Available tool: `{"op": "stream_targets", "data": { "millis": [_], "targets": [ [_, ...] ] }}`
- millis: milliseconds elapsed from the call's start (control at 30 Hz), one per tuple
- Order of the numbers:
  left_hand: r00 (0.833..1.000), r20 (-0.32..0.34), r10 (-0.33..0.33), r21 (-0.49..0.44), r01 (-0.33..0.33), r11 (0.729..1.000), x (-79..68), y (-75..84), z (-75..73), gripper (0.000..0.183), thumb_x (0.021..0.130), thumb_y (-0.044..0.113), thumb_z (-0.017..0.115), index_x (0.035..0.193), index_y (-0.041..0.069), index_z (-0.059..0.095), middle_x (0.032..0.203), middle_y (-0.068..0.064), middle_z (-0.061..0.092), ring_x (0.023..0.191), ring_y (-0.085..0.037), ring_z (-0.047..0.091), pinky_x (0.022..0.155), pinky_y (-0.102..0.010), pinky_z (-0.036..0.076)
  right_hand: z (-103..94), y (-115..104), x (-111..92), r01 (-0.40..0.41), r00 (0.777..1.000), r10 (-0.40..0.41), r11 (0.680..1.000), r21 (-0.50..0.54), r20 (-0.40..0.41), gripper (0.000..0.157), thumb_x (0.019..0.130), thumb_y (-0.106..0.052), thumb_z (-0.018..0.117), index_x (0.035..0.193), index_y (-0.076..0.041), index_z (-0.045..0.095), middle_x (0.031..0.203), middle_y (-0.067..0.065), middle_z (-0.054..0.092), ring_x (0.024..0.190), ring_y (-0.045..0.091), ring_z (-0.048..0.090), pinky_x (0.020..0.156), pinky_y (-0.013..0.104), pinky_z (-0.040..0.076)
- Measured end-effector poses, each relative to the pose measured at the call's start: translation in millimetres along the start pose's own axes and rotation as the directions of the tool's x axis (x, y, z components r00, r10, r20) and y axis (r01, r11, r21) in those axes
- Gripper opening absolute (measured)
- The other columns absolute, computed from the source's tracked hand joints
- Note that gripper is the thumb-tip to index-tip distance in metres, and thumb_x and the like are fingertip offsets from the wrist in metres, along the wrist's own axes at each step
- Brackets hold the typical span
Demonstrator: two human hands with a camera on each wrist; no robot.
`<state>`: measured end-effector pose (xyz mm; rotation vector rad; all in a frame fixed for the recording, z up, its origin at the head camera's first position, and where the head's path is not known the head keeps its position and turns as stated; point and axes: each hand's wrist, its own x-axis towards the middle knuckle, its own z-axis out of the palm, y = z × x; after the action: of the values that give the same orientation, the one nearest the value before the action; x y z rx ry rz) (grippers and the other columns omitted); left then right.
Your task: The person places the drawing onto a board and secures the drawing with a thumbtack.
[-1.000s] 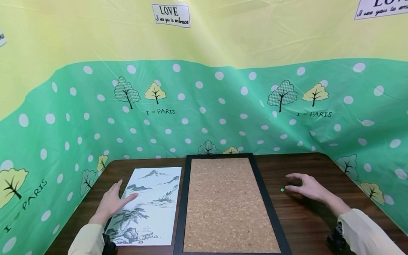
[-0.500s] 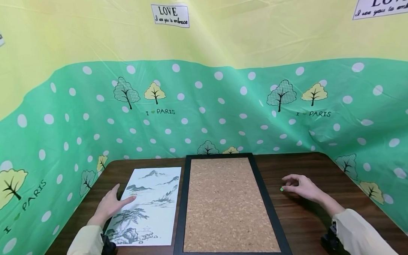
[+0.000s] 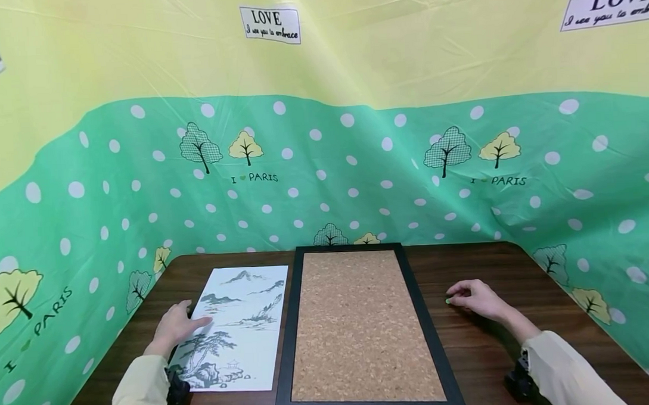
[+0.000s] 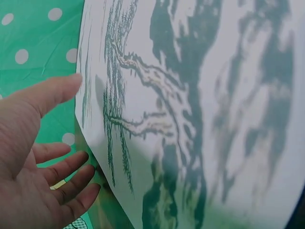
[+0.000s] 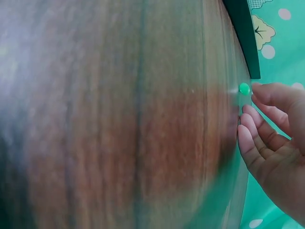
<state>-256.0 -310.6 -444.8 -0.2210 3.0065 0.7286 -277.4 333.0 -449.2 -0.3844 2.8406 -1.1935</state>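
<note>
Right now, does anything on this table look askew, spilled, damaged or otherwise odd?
Nothing stands out. The picture and the cork board lie side by side, roughly lined up, with no tear or spill showing. The green piece is at the right hand. The left hand hides part of the picture's edge in the head view.

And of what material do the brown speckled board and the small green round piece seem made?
Brown speckled board: likely matte cork, showing packed flecks. Small green round piece: probably smooth, slightly glossy plastic, given bright colour and faint highlight; too small for certainty.
</note>
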Motion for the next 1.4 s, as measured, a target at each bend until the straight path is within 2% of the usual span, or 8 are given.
{"op": "stream_targets", "data": {
  "millis": [167,433,767,1000,1200,1400],
  "targets": [
    [1.0,-0.007,-0.027,-0.024,0.027,0.999,-1.3,1.6,-0.6,0.08,0.077,0.034,0.069,0.125,-0.019,0.034,0.118,-0.039,0.04,0.103,-0.047,0.044,0.086,-0.056,0.037,2.9,0.6,2.9,-0.003,1.0,0.003,0.999,-0.04,0.002,0.016,0.081,-0.007,0.064,0.092,0.004,0.066,0.073,0.005,0.058,0.056,0.011,0.049,0.05,0.025,0.043],
    [0.999,-0.039,-0.033,-0.049,0.031,0.998,1.8,-0.5,2.1,0.065,0.075,0.025,0.071,0.117,-0.018,0.045,0.108,-0.034,0.052,0.092,-0.039,0.051,0.08,-0.051,0.041,5.2,-0.8,4.8,-0.035,0.999,0.036,0.997,-0.075,0.009,0.012,0.08,-0.005,0.064,0.09,0.002,0.067,0.075,0.005,0.059,0.059,0.014,0.05,0.051,0.025,0.043],
    [0.993,-0.054,-0.108,-0.186,0.096,0.978,4.5,-2.2,6.0,0.052,0.073,0.015,0.073,0.109,-0.015,0.05,0.098,-0.027,0.054,0.085,-0.035,0.05,0.076,-0.047,0.041,6.3,-0.9,5.8,-0.014,1.0,0.016,0.996,-0.086,0.023,0.006,0.081,-0.001,0.061,0.083,-0.001,0.066,0.073,0.004,0.057,0.058,0.014,0.049,0.051,0.026,0.042],
    [0.994,-0.094,-0.055,-0.167,0.039,0.985,1.2,-4.8,0.7,0.034,0.072,0.008,0.069,0.097,-0.012,0.056,0.083,-0.018,0.056,0.076,-0.028,0.05,0.069,-0.041,0.04,5.7,-1.6,4.0,-0.01,1.0,0.012,0.997,-0.073,0.028,0.007,0.083,-0.001,0.058,0.086,0.0,0.065,0.076,0.005,0.057,0.063,0.015,0.05,0.053,0.026,0.044],
    [0.997,-0.078,-0.021,-0.172,0.008,0.985,-0.1,-5.4,-5.8,0.025,0.076,0.004,0.062,0.094,-0.011,0.055,0.082,-0.018,0.056,0.073,-0.026,0.051,0.065,-0.039,0.042,5.2,2.5,2.3,-0.011,1.0,0.012,0.998,-0.067,0.017,0.008,0.084,-0.003,0.057,0.087,0.0,0.064,0.076,0.005,0.057,0.064,0.015,0.05,0.054,0.026,0.045],
    [0.998,-0.052,0.021,-0.215,-0.032,0.976,-2.2,-5.3,-11.4,0.023,0.079,0.003,0.056,0.097,-0.011,0.055,0.082,-0.017,0.056,0.074,-0.026,0.051,0.064,-0.036,0.043,4.4,0.2,0.4,-0.007,1.0,0.008,0.999,-0.039,0.012,0.007,0.084,-0.003,0.058,0.087,0.002,0.063,0.075,0.005,0.056,0.062,0.014,0.05,0.053,0.025,0.045]
  ]
}}
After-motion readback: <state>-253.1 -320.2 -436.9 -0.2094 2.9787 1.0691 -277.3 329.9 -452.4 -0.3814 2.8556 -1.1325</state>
